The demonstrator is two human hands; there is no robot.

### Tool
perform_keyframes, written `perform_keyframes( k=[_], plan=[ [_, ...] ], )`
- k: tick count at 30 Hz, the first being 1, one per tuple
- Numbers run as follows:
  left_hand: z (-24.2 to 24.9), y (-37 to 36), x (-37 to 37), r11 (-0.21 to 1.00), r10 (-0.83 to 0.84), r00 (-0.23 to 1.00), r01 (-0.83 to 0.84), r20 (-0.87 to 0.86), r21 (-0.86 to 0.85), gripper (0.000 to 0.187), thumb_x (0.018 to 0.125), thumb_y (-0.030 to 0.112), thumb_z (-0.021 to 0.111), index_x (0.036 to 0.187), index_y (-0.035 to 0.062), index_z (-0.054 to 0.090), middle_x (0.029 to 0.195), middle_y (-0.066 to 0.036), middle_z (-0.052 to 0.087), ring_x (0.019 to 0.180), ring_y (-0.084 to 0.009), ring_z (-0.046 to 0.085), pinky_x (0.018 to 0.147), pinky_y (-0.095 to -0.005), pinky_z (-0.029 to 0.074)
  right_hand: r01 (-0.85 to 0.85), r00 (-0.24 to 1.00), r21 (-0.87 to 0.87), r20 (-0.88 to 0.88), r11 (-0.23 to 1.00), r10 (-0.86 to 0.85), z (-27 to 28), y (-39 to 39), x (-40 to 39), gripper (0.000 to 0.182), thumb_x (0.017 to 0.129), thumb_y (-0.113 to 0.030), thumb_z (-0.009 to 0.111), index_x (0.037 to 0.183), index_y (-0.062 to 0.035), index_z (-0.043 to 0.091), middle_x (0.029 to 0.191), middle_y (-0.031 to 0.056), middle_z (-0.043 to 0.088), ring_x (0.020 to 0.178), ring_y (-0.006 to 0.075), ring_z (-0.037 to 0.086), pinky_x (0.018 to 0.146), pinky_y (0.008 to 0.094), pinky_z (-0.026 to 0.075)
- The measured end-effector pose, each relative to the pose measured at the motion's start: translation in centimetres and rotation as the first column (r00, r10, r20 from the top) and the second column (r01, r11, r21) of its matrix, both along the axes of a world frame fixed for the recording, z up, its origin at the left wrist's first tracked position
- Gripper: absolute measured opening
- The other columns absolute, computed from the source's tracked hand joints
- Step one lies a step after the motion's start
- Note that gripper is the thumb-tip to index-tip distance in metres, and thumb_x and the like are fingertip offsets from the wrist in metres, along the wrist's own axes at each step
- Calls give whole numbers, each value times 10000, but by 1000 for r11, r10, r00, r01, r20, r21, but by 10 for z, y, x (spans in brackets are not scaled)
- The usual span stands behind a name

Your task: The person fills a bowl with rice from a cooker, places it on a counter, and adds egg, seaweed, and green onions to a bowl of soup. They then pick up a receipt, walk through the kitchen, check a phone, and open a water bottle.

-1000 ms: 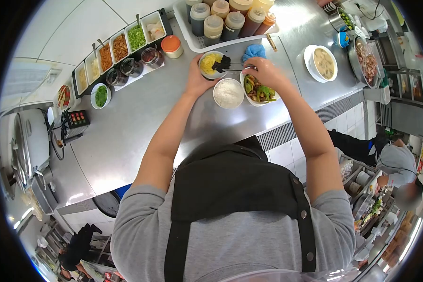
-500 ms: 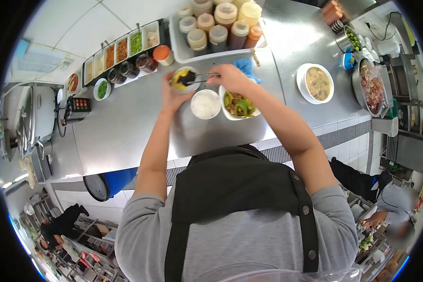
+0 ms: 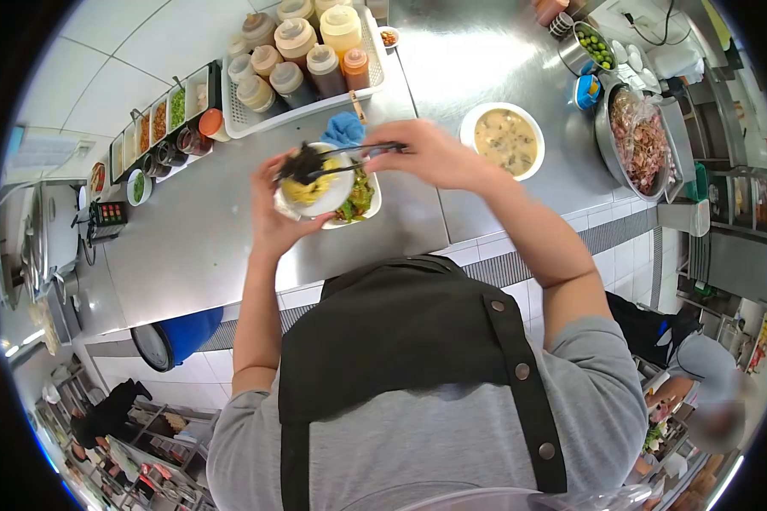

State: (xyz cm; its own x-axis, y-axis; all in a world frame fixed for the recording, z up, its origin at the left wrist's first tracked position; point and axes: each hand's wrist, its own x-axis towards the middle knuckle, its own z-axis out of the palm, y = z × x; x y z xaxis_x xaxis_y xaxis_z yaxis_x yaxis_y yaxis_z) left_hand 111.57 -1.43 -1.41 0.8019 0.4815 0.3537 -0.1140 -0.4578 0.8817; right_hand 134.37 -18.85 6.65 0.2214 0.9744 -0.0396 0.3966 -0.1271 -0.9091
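Blurred dark food (image 3: pixel 304 163) hides the tips of the tongs (image 3: pixel 375 147) — the white bowl (image 3: pixel 329 195) partly covers the green-vegetable stir-fry (image 3: pixel 361 198).

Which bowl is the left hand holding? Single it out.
The white bowl with yellow shreds, tilted in the left hand; the soup bowl and vegetable dish aren't held.

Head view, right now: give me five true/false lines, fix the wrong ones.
1. The right hand holds tongs. True.
2. The left hand is empty. False: it holds a pale bowl with yellow food in it.
3. A blue cloth lies near the white tray of bottles. True.
4. In the picture, the soup bowl is left of the cloth. False: it is to the cloth's right.
5. The bottles all lie on their sides. False: they stand upright.
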Motion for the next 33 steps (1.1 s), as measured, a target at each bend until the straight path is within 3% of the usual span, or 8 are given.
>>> perform_keyframes(
  k=[2,5,12,15,22,26,28,33],
  plan=[
    [5,-25,29,997,-27,990,37,-141,72,1086,537,171,974,1395,41,321,1403,-168,492,1290,-283,510,1082,-409,440,70,998,-53,-2,996,-70,14,-42,30,348,891,-295,725,1076,-2,691,944,119,708,815,210,627,785,331,498],
    [-12,-54,73,988,-148,989,147,-15,-48,1045,567,170,967,1387,44,331,1390,-154,502,1281,-275,538,1049,-397,476,212,976,-65,60,975,-208,25,-103,76,335,905,-276,716,1076,12,689,917,68,708,795,148,602,778,310,493],
    [-16,-81,108,964,-263,964,261,-47,-44,1031,579,232,963,1379,61,336,1397,-155,514,1306,-290,526,1060,-421,471,498,799,-173,474,850,-371,-15,-184,143,307,903,-245,704,1073,10,694,966,134,707,820,211,647,784,331,501],
    [-16,-82,104,965,-263,960,263,-92,-14,1032,576,233,963,1380,59,341,1400,-158,511,1308,-291,524,1065,-426,466,524,674,-153,676,838,-298,-54,-187,145,317,864,-267,724,1036,-3,691,1002,136,675,893,316,651,775,397,514],
    [-30,-76,87,961,-272,961,268,-55,-68,1030,565,220,966,1377,57,354,1407,-163,507,1310,-289,523,1065,-416,467,446,401,-207,916,871,13,-72,-169,140,244,819,-261,750,943,-68,669,969,68,667,1004,250,644,805,428,475],
    [-30,-70,82,966,-257,965,254,-58,-51,1009,566,210,963,1369,56,372,1399,-168,520,1310,-283,521,1059,-410,468,474,388,-301,915,827,111,-46,-164,132,298,838,-252,735,1057,-65,657,1046,59,652,1057,244,618,856,424,447],
    [-28,-68,81,972,-232,970,230,-67,-40,1003,568,211,961,1368,55,376,1393,-167,527,1308,-282,522,1063,-412,462,506,375,-204,927,838,-1,-37,-166,133,278,826,-257,748,1011,-65,672,992,66,665,1006,245,643,836,444,462],
    [-19,-63,86,965,-262,962,263,-72,3,998,572,196,957,1372,71,374,1414,-159,511,1317,-292,509,1099,-415,419,492,634,-256,761,832,-141,2,-144,95,296,854,-293,717,1049,-74,674,985,70,659,999,244,640,845,437,456]
  ],
)
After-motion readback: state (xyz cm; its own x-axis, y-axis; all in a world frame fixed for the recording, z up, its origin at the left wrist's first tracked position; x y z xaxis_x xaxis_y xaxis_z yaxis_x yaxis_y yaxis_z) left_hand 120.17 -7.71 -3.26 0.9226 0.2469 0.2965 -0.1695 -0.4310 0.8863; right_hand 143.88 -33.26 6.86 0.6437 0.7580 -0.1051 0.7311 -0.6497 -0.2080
